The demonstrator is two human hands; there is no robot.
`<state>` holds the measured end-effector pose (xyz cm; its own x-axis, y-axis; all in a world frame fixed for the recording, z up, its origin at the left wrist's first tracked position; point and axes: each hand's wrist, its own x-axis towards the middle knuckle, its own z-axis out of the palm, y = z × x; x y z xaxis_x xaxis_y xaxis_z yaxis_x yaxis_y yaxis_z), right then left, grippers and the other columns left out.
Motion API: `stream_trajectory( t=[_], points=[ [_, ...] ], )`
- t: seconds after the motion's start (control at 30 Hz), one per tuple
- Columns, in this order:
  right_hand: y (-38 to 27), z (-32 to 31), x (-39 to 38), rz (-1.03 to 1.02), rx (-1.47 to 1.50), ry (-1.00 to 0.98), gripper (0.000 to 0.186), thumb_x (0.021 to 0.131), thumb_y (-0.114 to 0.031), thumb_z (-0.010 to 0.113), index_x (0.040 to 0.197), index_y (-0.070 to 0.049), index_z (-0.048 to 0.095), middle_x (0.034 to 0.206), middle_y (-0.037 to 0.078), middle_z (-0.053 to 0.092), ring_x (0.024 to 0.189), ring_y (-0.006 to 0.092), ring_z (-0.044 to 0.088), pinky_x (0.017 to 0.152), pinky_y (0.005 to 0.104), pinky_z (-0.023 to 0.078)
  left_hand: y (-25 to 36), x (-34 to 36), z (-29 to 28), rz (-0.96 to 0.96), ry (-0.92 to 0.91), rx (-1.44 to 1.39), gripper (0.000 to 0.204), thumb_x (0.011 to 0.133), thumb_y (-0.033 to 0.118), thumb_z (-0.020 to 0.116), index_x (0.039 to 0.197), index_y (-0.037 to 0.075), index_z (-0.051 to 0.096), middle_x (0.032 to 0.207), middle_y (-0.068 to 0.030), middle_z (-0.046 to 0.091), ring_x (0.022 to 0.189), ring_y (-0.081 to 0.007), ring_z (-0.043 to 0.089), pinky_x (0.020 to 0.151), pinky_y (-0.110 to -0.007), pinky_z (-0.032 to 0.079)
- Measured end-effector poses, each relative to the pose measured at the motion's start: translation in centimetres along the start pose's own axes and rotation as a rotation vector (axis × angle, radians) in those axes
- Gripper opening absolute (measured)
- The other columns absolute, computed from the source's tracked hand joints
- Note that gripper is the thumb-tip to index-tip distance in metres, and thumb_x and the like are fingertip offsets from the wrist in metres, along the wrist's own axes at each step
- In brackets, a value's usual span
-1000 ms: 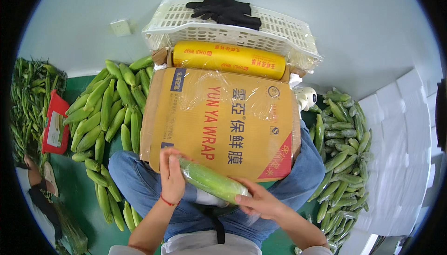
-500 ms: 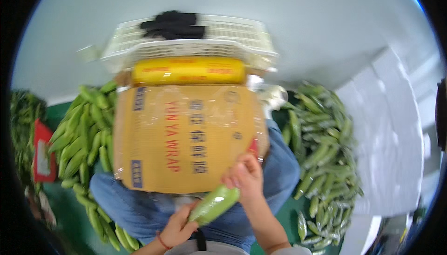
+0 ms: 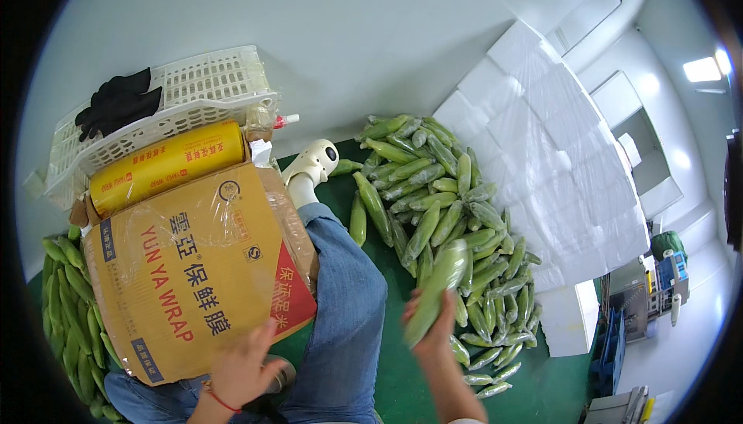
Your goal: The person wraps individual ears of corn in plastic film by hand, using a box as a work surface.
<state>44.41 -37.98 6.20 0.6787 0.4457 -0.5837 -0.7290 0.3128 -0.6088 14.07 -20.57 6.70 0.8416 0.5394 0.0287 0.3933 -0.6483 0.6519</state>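
My right hand [image 3: 435, 327] is closed around a long green ear of corn [image 3: 443, 281], seemingly in its husk, with a shiny film over it. The ear tilts up and away, in front of a pile of similar film-wrapped ears [image 3: 445, 215] on the right. My left hand [image 3: 244, 366], slightly blurred, is open with its fingers apart over the near right part of the cardboard box [image 3: 193, 269]. I cannot tell whether it touches the box. Lying along the box's far edge is a yellow roll of wrapping film [image 3: 166, 165].
Unwrapped ears [image 3: 73, 316] lie at the left. Behind the roll, a white plastic basket [image 3: 213, 76] carries black gloves [image 3: 120, 103]. My jeans-clad leg [image 3: 340, 292] stretches beside the box on a green floor [image 3: 340, 377]. White film-covered blocks [image 3: 542, 161] stand right of the pile.
My view has swung right. My right hand has carried the ear of corn away from my lap toward the pile on the right. The left hand has let go of the ear.
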Motion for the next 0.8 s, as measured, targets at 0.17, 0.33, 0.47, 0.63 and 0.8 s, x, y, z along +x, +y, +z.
stream_trajectory(
  t=[0.17, 0.33, 0.47, 0.63, 0.8],
  points=[
    [-19.6, -3.4, 13.4, -0.58, 0.158, -0.094, 0.034, 0.096, -0.037, 0.052, 0.105, -0.004, 0.052, 0.077, 0.005, 0.057, 0.063, 0.0147, 0.054, 0.052, 0.0253, 0.045, -6.4, -4.0, -1.6, -0.083, 0.142, 0.2, 0.061, 0.079, 0.023, 0.07, 0.134, 0.008, 0.049, 0.134, -0.018, 0.047, 0.118, -0.0372, 0.049, 0.096, -0.045, 0.042],
    [0.6, 12.6, 10.3, -0.175, -0.581, -0.477, 0.042, 0.095, -0.02, 0.055, 0.134, -0.005, 0.047, 0.08, 0.001, 0.058, 0.069, 0.0128, 0.056, 0.062, 0.0255, 0.047, -11.8, -6.1, -4.4, -0.371, 0.418, 0.409, 0.059, 0.079, 0.021, 0.072, 0.132, 0.007, 0.051, 0.143, -0.0237, 0.036, 0.128, -0.0408, 0.039, 0.103, -0.047, 0.035],
    [13.3, 18.3, 4.4, -1.246, -1.963, -1.073, 0.04, 0.079, -0.025, 0.071, 0.116, -0.013, 0.062, 0.103, 0.012, 0.058, 0.099, 0.0315, 0.055, 0.084, 0.0415, 0.047, -19.5, -3.8, -6.4, -0.351, 0.686, 0.337, 0.049, 0.079, 0.023, 0.072, 0.125, 0.011, 0.058, 0.139, -0.0223, 0.043, 0.121, -0.0377, 0.048, 0.099, -0.042, 0.042],
    [21.9, 23.3, 9.8, -1.5, -1.804, -1.062, 0.023, 0.08, -0.017, 0.063, 0.102, -0.009, 0.064, 0.109, 0.012, 0.058, 0.097, 0.0325, 0.054, 0.087, 0.0413, 0.044, -23.7, -2.1, -10.2, -0.465, 0.791, -0.122, 0.026, 0.084, 0.021, 0.063, 0.108, 0.01, 0.062, 0.115, -0.0181, 0.062, 0.108, -0.0332, 0.059, 0.091, -0.04, 0.049],
    [18.9, 22.9, 13.0, -1.207, -1.564, -0.972, 0.02, 0.097, -0.022, 0.049, 0.104, -0.004, 0.055, 0.086, 0.016, 0.059, 0.08, 0.0343, 0.058, 0.08, 0.0406, 0.045, -21.5, -3.2, -12.7, -0.413, 0.418, 0.371, 0.015, 0.088, 0.018, 0.053, 0.098, 0.007, 0.049, 0.094, -0.0122, 0.062, 0.09, -0.0302, 0.061, 0.079, -0.043, 0.049]
  ],
)
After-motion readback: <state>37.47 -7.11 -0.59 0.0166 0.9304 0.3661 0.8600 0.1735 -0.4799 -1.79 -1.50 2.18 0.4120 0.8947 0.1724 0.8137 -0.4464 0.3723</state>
